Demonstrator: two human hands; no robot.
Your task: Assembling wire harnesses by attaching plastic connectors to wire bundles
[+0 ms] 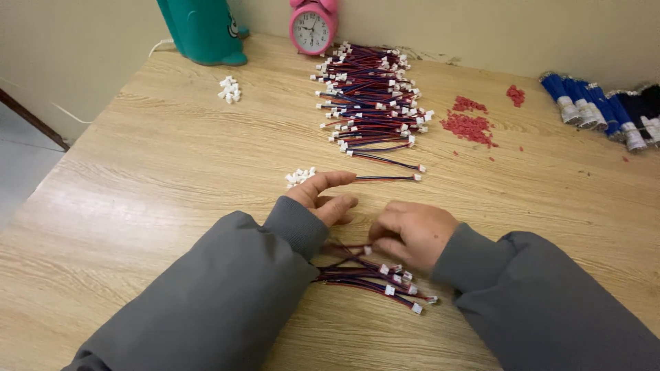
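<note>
The left hand (pixel 322 197) sits at centre frame, fingers half extended, its forefinger touching the near end of a single red-and-blue lead (pixel 388 178) that lies flat on the table (pixel 158 172); whether it pinches that lead I cannot tell; the right hand (pixel 411 233) lies just right of it, curled and closed on the ends of a loose bundle of leads (pixel 375 276) fanned out at lower centre, white plugs showing at their right ends.

Progress, as judged: a large stack of leads (pixel 371 93) at upper centre lies sorted in rows, so much appears done; the bundle under the hands remains.

A small heap of white plug housings (pixel 300 176) lies touching the left fingertips; a second heap (pixel 229 89) at upper left; red scraps (pixel 469 124) at upper right; blue spools (pixel 598 106) at far right edge; a pink alarm clock (pixel 313 26) and a teal container (pixel 203 31) along the top; no labels legible.
</note>
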